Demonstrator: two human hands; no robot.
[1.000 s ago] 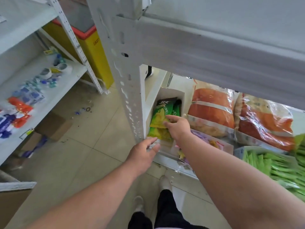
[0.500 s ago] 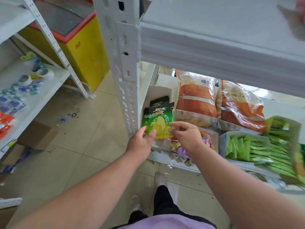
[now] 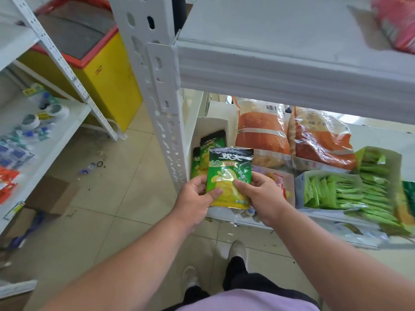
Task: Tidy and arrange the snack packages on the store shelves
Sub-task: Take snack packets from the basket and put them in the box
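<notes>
Lifted clear of box, green chip packet (image 3: 229,176) upright, both hands gripping

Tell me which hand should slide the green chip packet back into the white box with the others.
Probably the left hand. It grips the green chip packet on the side nearest the white box, where matching packets stand. The right hand holds the far side, in front of the neighbouring tray.

Yellow chest freezer (image 3: 112,86) with red rim, flattened cardboard (image 3: 51,194) on tiled floor (image 3: 125,198)
</notes>
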